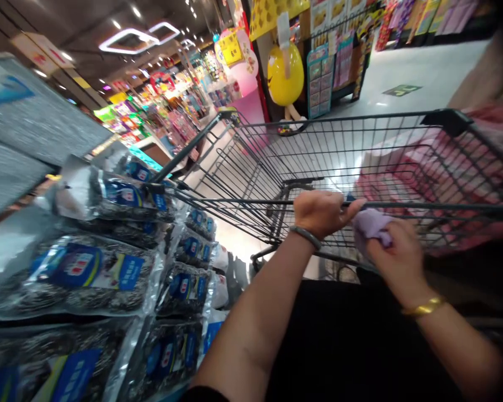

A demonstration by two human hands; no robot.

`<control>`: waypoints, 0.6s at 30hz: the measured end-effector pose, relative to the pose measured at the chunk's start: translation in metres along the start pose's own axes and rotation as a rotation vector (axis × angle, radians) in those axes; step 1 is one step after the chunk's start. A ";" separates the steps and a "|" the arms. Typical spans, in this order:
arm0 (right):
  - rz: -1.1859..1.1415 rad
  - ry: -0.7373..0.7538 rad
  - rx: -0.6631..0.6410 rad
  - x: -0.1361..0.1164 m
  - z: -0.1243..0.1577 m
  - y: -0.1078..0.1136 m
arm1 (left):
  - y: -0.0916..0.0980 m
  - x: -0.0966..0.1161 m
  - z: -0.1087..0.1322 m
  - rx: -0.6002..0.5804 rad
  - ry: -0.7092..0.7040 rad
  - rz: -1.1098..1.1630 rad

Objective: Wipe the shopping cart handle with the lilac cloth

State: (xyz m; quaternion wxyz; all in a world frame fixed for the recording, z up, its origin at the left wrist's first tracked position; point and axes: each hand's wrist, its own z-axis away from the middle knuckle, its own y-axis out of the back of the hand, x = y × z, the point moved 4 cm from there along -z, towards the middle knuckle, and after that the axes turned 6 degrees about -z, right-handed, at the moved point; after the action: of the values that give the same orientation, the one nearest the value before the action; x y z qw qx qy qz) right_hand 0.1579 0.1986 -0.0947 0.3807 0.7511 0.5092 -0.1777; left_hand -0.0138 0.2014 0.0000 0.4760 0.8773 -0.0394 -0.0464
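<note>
A dark wire shopping cart [272, 202] stands before me, its rail running across just past my hands. My left hand [323, 213], with a grey bangle on the wrist, is wrapped round that rail. Right beside it, my right hand [398, 245] has its fingers closed on a crumpled lilac cloth [371, 226], held against the rail. A gold bangle [425, 307] is on my right wrist. Part of the cloth is hidden by my right fingers.
Stacked silvery bags [88, 265] with blue labels fill the left side, close to the cart. A person in pink clothes [456, 178] is at the right, partly behind the wire. Beyond the cart hang a yellow balloon-like figure [285, 72] and goods on a rack [321, 78].
</note>
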 end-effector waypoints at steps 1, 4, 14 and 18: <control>0.017 0.021 -0.067 0.002 0.002 -0.005 | 0.000 -0.002 -0.001 -0.003 -0.002 0.006; 0.072 0.085 -0.184 0.003 0.007 -0.010 | 0.000 -0.008 -0.002 0.023 -0.028 0.009; 0.257 0.272 -0.356 -0.011 0.016 -0.007 | 0.003 -0.033 0.004 0.100 -0.093 0.004; 0.329 0.259 -0.563 0.003 0.035 -0.014 | 0.007 -0.039 0.003 0.027 -0.082 0.001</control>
State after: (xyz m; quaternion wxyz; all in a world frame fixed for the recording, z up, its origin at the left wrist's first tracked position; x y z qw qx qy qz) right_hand 0.1507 0.1770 -0.1253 0.5288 0.7049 0.4544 0.1303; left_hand -0.0528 0.1997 0.0061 0.4620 0.8811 -0.0599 -0.0813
